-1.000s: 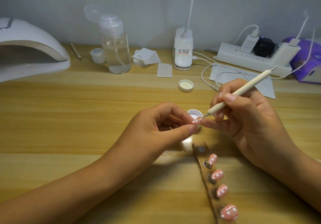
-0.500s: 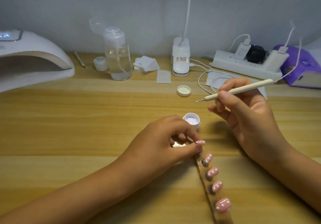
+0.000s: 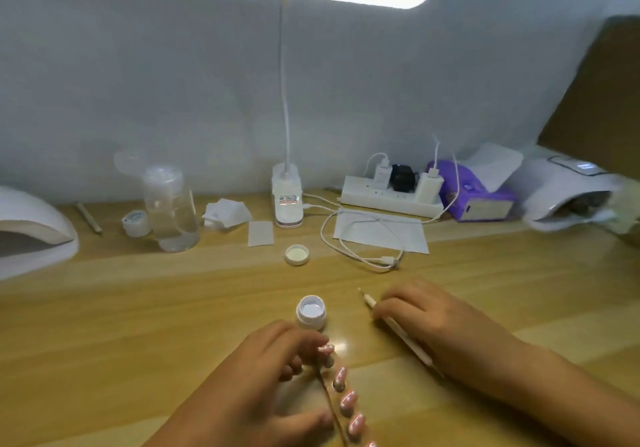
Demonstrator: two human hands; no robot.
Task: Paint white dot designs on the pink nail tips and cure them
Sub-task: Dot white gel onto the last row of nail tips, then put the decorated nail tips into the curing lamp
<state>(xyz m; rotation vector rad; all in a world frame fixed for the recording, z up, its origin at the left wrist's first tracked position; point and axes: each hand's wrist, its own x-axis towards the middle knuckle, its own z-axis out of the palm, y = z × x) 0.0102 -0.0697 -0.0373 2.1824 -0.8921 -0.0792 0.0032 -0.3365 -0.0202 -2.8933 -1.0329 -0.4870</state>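
Five pink nail tips [image 3: 348, 401] with white dots now sit in a row on the strip [image 3: 335, 422]. The fifth went back on at the top end, right at the left fingertips, where half a second ago it was being pressed down

Left hand [image 3: 277, 377] is curled on the strip, fingers at the top end and thumb low along its left edge, so it grips the strip. Whether it is lifting it I cannot tell

Right hand [image 3: 433, 325] has come down from its raised pose. It now lies low on the worktop [image 3: 138, 325] with fingers curled over the dotting tool [image 3: 367, 301], holding it almost flat

Tool long axis is a diagonal. The metal tip pokes out past the right fingertips, pointing away and left, and the back end runs under the wrist toward the person

Strip long axis runs from the left fingertips back toward the person, slightly rightward. The nail tips point away and to the right, toward the right hand

Open paint pot [image 3: 311, 311] stands just beyond the left fingers, between the two hands

Judgement: dotting looks finished and curing is next. One white lamp [image 3: 31, 228] is far left of the left hand, and another [image 3: 571, 193] is far beyond the right hand. Dots are likely wet, so smearing is a risk
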